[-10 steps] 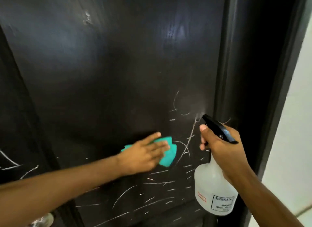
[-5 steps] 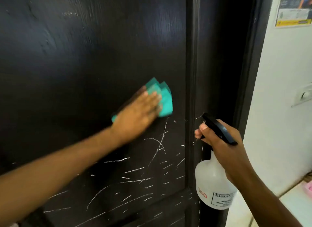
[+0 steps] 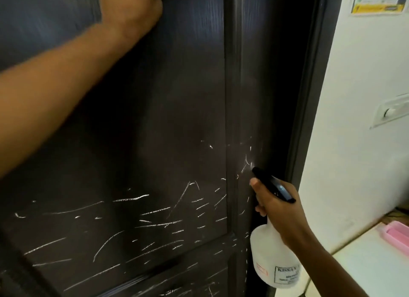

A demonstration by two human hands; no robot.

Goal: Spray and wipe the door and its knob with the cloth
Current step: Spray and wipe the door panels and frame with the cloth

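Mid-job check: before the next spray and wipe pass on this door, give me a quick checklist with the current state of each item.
1. Spray bottle held securely: ok, the right hand has its grip round the neck, finger on the trigger.
2. Nozzle aimed at the door: ok, the black spray head points at the panel edge.
3. Liquid left in the bottle: cannot tell, the body is translucent white.
4. Cloth in the left hand: cannot tell, the hand is cut off at the top edge and no cloth shows.
5. White marks on the lower panel removed: not ok, many streaks show.
6. Knob wiped: cannot tell, no knob is in view.
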